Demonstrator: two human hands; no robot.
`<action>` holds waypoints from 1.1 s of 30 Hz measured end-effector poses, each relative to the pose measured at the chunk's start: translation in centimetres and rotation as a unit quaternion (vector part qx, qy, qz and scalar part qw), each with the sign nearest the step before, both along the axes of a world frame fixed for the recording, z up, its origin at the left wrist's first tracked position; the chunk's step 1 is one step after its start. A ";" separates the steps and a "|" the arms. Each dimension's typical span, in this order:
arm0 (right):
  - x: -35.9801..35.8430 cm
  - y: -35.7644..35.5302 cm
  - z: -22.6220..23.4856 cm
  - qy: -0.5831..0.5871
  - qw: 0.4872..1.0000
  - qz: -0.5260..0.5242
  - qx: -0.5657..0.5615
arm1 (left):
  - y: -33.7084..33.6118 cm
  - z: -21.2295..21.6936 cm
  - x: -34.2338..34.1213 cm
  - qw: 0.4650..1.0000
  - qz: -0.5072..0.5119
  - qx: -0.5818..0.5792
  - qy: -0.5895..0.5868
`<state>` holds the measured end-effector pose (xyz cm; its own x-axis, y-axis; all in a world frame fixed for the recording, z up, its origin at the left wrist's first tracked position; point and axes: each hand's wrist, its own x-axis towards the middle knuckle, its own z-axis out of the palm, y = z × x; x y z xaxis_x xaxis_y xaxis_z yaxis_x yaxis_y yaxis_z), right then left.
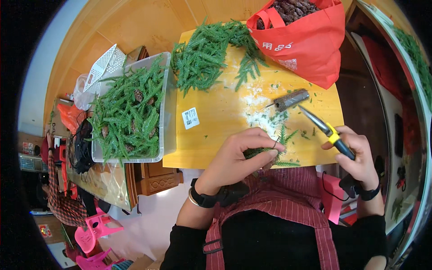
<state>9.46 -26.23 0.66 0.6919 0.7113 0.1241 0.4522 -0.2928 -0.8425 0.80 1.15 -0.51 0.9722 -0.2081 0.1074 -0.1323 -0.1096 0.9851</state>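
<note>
My left hand (249,155) is closed over the near edge of the yellow table, pinching a green artificial pine sprig (283,137) with a thin dark stem between thumb and forefinger. Part of the sprig is hidden behind my fingers. To the right, my right hand (357,153) is wrapped round the yellow and black handles of long-nose pliers (330,132). Their jaws point up and left, apart from the sprig. Just beyond the plier tips lies a brown cylindrical bundle (291,100) with thin wire-like ends sticking out on its left.
White crumbs (263,119) and green bits scatter over the yellow table (216,144). Pine sprigs (202,56) pile at its far side. A red bag (310,42) of pinecones stands far right. At left, a clear plastic bin (168,117) holds sprigs with pinecones. A white label (190,118) lies nearby.
</note>
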 end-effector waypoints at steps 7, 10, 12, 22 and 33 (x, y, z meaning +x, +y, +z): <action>-0.1 0.3 -0.6 0.016 0.995 0.102 -0.010 | -0.1 0.4 0.1 0.996 -0.025 -0.078 0.024; -0.3 1.1 -0.5 0.029 0.994 0.102 0.006 | 0.0 0.3 0.0 0.996 -0.026 -0.084 0.029; -0.3 1.2 -0.5 0.036 0.994 0.098 0.009 | 0.1 0.1 0.0 0.995 -0.024 -0.095 0.031; -0.1 1.1 -0.2 0.041 0.992 0.117 0.007 | 0.5 0.3 -0.2 0.998 -0.013 -0.060 0.021; -0.1 0.9 -0.4 0.038 0.993 0.112 -0.016 | 0.4 -0.7 0.0 0.997 0.015 -0.067 -0.021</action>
<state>9.39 -25.36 0.28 0.5218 0.8515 0.0518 0.4438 -0.2192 -0.8689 0.76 1.52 -1.24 0.9720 -0.1594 0.1728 -0.1721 0.0183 0.9849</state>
